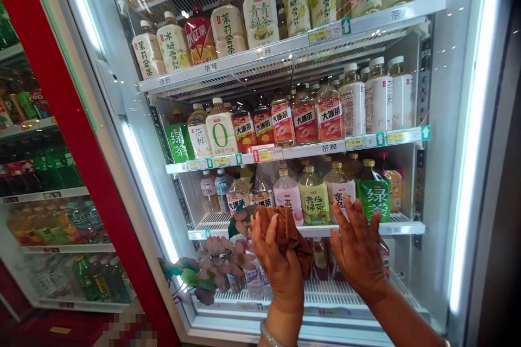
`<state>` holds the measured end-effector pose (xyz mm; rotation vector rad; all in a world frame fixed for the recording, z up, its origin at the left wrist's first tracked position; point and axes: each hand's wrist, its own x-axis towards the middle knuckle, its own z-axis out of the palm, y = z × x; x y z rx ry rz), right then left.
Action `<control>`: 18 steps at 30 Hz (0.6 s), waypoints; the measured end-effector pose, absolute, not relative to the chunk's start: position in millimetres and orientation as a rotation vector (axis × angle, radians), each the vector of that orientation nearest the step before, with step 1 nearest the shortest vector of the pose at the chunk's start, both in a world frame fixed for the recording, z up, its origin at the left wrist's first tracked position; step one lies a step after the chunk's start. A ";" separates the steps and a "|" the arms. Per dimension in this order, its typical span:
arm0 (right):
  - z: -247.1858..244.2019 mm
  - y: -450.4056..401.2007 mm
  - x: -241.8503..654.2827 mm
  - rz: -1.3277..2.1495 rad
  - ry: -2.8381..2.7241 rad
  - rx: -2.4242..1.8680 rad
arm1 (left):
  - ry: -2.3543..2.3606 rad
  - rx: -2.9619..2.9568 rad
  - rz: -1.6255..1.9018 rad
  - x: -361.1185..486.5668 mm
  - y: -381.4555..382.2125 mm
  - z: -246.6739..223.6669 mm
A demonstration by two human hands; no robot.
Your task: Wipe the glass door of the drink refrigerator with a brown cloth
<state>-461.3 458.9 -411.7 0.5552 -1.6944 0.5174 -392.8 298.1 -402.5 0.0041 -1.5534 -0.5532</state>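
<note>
My left hand [275,267] is closed around a crumpled brown cloth [293,238], with a bangle on the wrist below. The cloth is at the glass front of a lit drinks fridge, beside a pink flower decal [220,257] with green leaves. To the right, my right hand [358,255] is open, palm toward the glass and fingers spread, holding nothing. Whether the palm touches the pane is hard to tell. Behind the hands stand a yellow-green tea bottle [314,198] and a green tea bottle [373,195], both partly visible on a lower shelf.
Several shelves of bottled drinks fill the fridge, with price tags along the shelf edge [301,153]. Bright light strips [474,141] run up both sides. At left, a red frame [85,146] separates this fridge from another stocked one [52,194].
</note>
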 end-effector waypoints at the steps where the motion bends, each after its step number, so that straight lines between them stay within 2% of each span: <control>1: -411.8 458.8 -461.3 0.521 -1.693 0.554 | -1.582 -0.020 -0.516 -394.0 303.6 -412.1; 5: -413.1 460.7 -461.6 0.542 -1.720 0.572 | -1.667 -0.259 -0.318 -401.7 328.7 -435.5; 8: -413.6 462.5 -461.9 0.544 -1.726 0.593 | -1.655 -0.299 -0.276 -405.7 333.0 -419.0; 14: -410.7 461.7 -459.6 0.558 -1.723 0.574 | -1.598 -0.200 -0.369 -403.6 309.1 -369.0; 18: -408.7 461.1 -458.7 0.524 -1.707 0.566 | -1.548 -0.065 -0.459 -400.0 308.5 -389.4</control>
